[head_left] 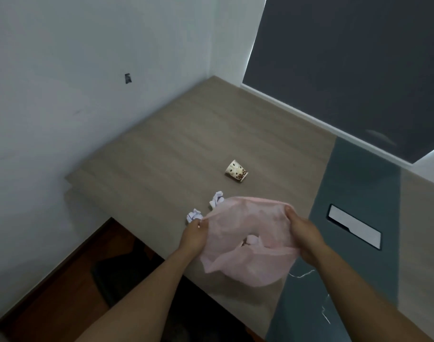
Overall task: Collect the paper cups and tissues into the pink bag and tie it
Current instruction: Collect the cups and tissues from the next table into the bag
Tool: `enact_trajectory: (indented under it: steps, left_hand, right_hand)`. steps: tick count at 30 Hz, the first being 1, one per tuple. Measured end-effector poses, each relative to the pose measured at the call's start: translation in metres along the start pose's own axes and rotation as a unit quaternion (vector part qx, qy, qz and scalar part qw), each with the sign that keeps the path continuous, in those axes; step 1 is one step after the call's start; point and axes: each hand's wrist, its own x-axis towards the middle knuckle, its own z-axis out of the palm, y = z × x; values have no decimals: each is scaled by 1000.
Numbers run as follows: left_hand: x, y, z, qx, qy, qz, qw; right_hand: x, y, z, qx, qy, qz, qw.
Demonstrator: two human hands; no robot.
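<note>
Pink bag (248, 243) wide open between left grip (193, 233) and right grip (302, 233), each pinched tight on its rim; paper cup (236, 171) well beyond.

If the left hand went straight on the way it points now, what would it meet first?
Probably the nearer crumpled tissue, lying on the table just beyond the left hand, which pinches the rim of the pink bag. Depth is unclear, so the hand might pass over it.

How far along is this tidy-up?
Something pale, unclear what, already lies inside the pink bag. The left hand and right hand hold its mouth open. Still on the table: a paper cup on its side, a tissue at the bag's far rim, another tissue beside the left hand. Tying comes last.
</note>
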Motion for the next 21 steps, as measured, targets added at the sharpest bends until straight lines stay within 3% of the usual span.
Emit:
enact_trajectory:
  steps: [4, 9, 15, 21]
  left_hand:
    - [15, 0, -11, -59, -8, -54, 997]
    - [52, -5, -20, 18, 124, -105, 987]
    - [74, -19, 0, 202, 20, 16, 979]
    - [85, -34, 26, 214, 11, 7, 977]
  right_hand:
    - [12, 10, -10, 46, 0, 45, 998]
    - [19, 13, -19, -32, -18, 30, 999]
    - [21, 7, -6, -32, -43, 43, 998]
    - [34, 5, 2, -35, -55, 31, 997]
